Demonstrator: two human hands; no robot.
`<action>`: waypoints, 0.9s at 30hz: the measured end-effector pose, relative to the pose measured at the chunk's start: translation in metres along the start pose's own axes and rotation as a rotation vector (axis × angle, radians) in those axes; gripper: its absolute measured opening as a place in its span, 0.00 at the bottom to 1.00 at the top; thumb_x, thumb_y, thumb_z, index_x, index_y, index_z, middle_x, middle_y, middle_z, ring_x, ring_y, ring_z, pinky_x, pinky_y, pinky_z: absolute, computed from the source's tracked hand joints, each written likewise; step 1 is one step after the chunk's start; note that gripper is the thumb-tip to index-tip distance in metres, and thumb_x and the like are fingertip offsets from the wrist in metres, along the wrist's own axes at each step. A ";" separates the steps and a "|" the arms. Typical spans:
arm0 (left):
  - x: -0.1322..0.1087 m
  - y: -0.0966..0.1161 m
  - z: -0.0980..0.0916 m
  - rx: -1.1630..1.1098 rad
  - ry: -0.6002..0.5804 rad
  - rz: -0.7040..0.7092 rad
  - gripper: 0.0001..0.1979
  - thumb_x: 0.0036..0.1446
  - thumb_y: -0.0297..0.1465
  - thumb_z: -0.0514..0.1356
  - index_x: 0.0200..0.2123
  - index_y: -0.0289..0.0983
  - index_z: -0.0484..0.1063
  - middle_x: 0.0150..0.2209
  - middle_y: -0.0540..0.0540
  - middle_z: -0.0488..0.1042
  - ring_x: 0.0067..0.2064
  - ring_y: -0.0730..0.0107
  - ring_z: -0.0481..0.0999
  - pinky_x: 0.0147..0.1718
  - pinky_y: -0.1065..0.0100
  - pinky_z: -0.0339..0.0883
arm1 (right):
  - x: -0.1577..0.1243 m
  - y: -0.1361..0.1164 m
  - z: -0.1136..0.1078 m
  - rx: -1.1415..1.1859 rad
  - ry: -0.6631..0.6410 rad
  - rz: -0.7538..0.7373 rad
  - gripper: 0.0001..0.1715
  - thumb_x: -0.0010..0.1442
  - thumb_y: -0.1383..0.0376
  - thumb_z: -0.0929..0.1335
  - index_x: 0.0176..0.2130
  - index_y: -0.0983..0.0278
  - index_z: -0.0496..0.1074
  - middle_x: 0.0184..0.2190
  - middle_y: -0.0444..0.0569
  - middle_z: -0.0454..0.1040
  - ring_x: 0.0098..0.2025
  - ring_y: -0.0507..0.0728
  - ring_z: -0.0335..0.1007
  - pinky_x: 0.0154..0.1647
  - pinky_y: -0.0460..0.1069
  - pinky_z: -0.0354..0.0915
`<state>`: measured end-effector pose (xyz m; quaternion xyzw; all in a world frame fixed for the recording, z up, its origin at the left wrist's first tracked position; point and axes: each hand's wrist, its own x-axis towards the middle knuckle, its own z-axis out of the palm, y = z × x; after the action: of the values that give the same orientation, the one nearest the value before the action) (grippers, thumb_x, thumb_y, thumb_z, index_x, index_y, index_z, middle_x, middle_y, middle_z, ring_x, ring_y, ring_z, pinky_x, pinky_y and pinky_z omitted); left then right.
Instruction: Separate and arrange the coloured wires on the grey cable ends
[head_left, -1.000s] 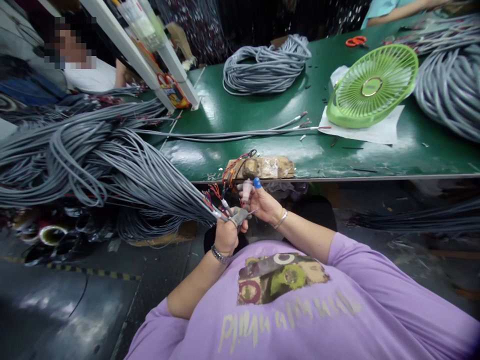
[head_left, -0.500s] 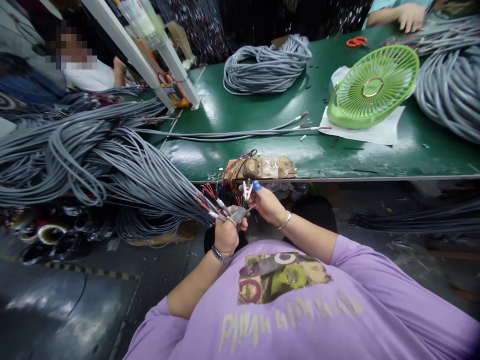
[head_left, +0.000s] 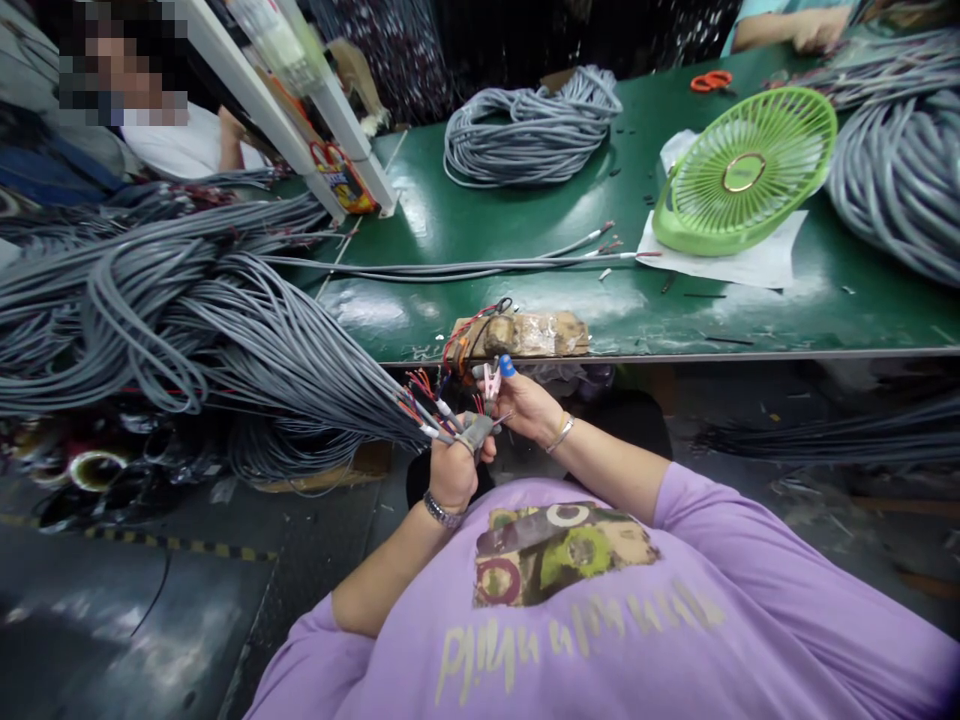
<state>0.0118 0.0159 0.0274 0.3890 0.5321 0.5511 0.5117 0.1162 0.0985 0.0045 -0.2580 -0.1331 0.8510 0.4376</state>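
My left hand (head_left: 452, 472) is closed around the end of a grey cable (head_left: 478, 430), where thin coloured wires (head_left: 481, 404) fan out of the sheath. Against the same fist lie other cable ends with white sleeves and orange and red wires (head_left: 421, 383). My right hand (head_left: 534, 408), with a blue cover (head_left: 507, 366) on one fingertip, pinches a pink clip-like tool (head_left: 491, 381) just above those thin wires. The exact kind of that tool is too small to tell. Both hands are in front of the table edge.
A wooden block (head_left: 551, 334) with red and black leads sits at the edge of the green table (head_left: 420, 215). Grey cable bundles (head_left: 262, 320) spread at left; a coil (head_left: 525, 130), green fan (head_left: 750, 170) and orange-handled scissors (head_left: 711, 81) stand farther back. Other people sit across and at left.
My right hand and the pink tool have shifted slightly left and up over the wires. My left hand keeps its grip. The co-worker's hand at the far right has curled.
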 end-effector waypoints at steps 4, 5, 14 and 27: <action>0.002 -0.001 0.001 0.006 -0.001 0.010 0.13 0.48 0.36 0.63 0.19 0.35 0.67 0.14 0.53 0.66 0.15 0.80 0.62 0.14 0.76 0.56 | 0.002 0.002 -0.001 -0.004 -0.010 -0.028 0.23 0.56 0.48 0.69 0.31 0.67 0.73 0.23 0.44 0.73 0.21 0.47 0.64 0.20 0.41 0.59; 0.003 -0.002 0.001 0.008 0.002 0.010 0.13 0.48 0.36 0.63 0.19 0.35 0.68 0.14 0.53 0.66 0.15 0.80 0.62 0.14 0.76 0.56 | 0.003 0.002 0.000 -0.003 -0.012 -0.031 0.23 0.56 0.48 0.69 0.30 0.67 0.73 0.23 0.44 0.73 0.21 0.46 0.64 0.20 0.41 0.59; 0.004 -0.004 0.000 0.014 0.013 -0.023 0.11 0.47 0.35 0.63 0.20 0.35 0.68 0.13 0.53 0.66 0.15 0.80 0.62 0.15 0.76 0.55 | -0.001 0.003 0.003 0.000 0.015 -0.022 0.23 0.56 0.48 0.69 0.31 0.67 0.73 0.23 0.45 0.73 0.21 0.48 0.64 0.22 0.43 0.61; 0.006 -0.005 0.000 0.035 0.030 -0.033 0.12 0.46 0.37 0.64 0.21 0.35 0.69 0.14 0.54 0.66 0.15 0.79 0.63 0.14 0.76 0.56 | -0.003 0.000 0.008 0.006 0.031 -0.025 0.22 0.57 0.50 0.69 0.28 0.67 0.72 0.22 0.45 0.72 0.22 0.48 0.63 0.22 0.43 0.59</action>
<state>0.0114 0.0218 0.0214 0.3808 0.5556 0.5392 0.5056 0.1128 0.0963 0.0119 -0.2681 -0.1271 0.8419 0.4507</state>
